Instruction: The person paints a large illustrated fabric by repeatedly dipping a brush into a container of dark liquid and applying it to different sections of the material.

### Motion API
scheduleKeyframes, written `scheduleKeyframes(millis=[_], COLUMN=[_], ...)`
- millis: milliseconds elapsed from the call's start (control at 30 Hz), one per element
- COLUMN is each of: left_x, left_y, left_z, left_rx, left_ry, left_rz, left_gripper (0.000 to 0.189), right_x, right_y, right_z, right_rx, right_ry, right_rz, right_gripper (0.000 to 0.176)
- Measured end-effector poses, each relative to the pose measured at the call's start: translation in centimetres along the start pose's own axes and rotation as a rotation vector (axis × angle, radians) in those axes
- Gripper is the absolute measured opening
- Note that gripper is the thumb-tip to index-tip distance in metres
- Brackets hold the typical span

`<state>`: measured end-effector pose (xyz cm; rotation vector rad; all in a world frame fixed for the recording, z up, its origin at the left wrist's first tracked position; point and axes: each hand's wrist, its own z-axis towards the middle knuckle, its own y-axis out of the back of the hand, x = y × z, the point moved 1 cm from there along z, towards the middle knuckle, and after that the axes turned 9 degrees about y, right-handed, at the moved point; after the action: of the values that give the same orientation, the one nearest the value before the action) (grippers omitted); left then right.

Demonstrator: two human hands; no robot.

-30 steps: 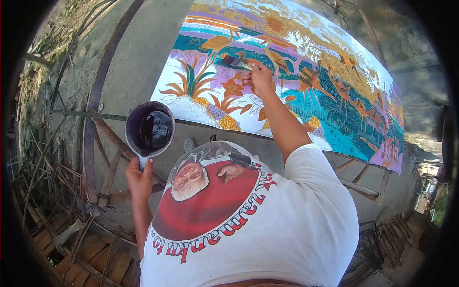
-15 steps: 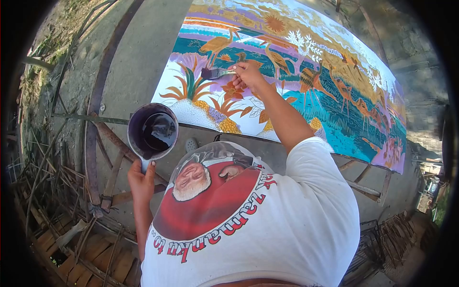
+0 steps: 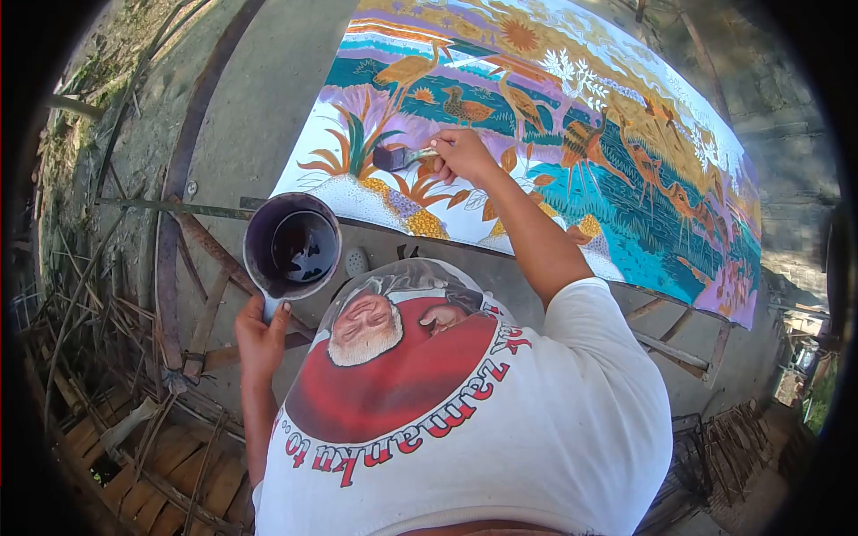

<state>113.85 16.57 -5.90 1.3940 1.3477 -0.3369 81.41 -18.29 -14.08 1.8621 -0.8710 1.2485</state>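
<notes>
My left hand [image 3: 261, 335] grips the pale handle of a dipper [image 3: 254, 255] with a purple-stained inside; dark liquid [image 3: 304, 248] lies in it. In my right hand [image 3: 460, 156] is a wide paintbrush [image 3: 393, 159], its bristles dark purple and held on or just over the cloth; contact is hard to tell. Beneath it spreads a long patterned cloth [image 3: 626, 192] with birds, plants, teal water and a gold sky. Lilac colour [image 3: 416, 138] surrounds the brush, while parts of the near left edge are white.
A frame of wooden and bamboo poles [image 3: 192, 134] runs along the left, with a crossbar [image 3: 179, 207] by the dipper. Thin sticks and slats [image 3: 170, 473] are stacked at lower left. Grey concrete floor [image 3: 259, 89] lies below. A grey shoe [image 3: 356, 261] shows under the cloth's edge.
The brush and my right hand have moved slightly down, toward me. The dipper has shifted a little to the right and down in view. Both hands keep their hold.
</notes>
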Motion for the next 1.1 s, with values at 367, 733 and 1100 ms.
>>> scheduleKeyframes(millis=[367,733,1100], left_x=[-1.0,-0.3,2.1], left_y=[-3.2,-4.1,-2.0], left_z=[-1.2,-3.0,-4.9], left_rx=[-0.038,-0.149,-0.246], left_ry=[-0.057,-0.018,0.094], left_rz=[0.021,-0.041,-0.074], left_gripper=[0.034,0.032,0.029], right_x=[15.6,8.4,-1.8], right_y=[-7.1,-4.2,-2.5], right_z=[-8.6,-8.6,4.5], right_rx=[0.473,0.419,-0.189], right_ry=[0.68,0.185,0.018], right_rz=[-0.204,0.198,0.363], right_gripper=[0.017,0.024,0.027])
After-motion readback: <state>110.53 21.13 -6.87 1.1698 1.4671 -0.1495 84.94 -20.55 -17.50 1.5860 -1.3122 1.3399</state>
